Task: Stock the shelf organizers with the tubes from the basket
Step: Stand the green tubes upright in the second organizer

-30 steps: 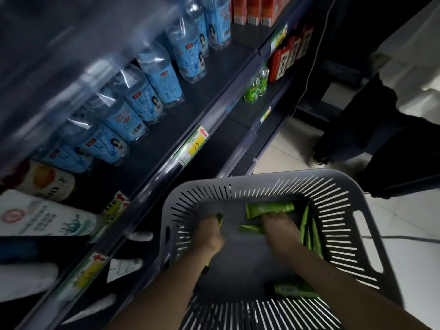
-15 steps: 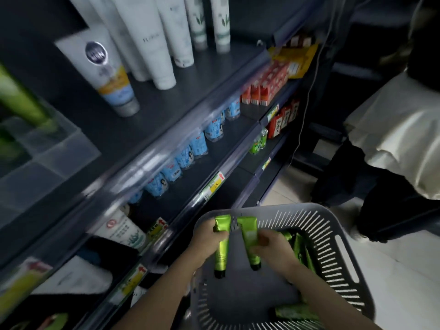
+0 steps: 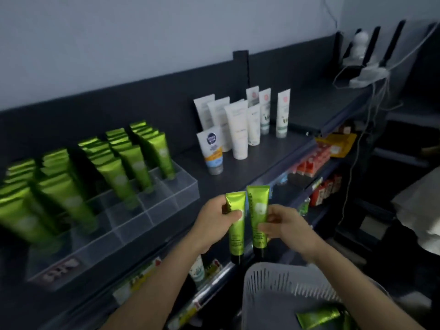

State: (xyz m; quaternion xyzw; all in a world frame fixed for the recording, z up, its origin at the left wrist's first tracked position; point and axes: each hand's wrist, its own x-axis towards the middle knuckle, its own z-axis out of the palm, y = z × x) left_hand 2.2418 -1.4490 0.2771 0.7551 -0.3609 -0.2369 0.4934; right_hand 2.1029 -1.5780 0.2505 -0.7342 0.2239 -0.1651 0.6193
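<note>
Rising out of the basket where they were picking a second ago, both hands now hold tubes at top-shelf height, so the pick looks done and placing comes next. At far left, a clear shelf organizer point(image 3: 152, 210) carries rows of leaning stocked tubes point(image 3: 119, 179), its front compartments unfilled. Right of it, the left hand point(image 3: 214, 225) grips the first tube point(image 3: 237, 236), thumb across its front. Just beside it, the second tube point(image 3: 258, 206) is pinched by the right hand point(image 3: 288, 225). Both tubes stand upright and glossy green, crimped ends up, dark caps down. Lower right, the grey basket point(image 3: 285, 289) shows one spare tube point(image 3: 319, 317).
</note>
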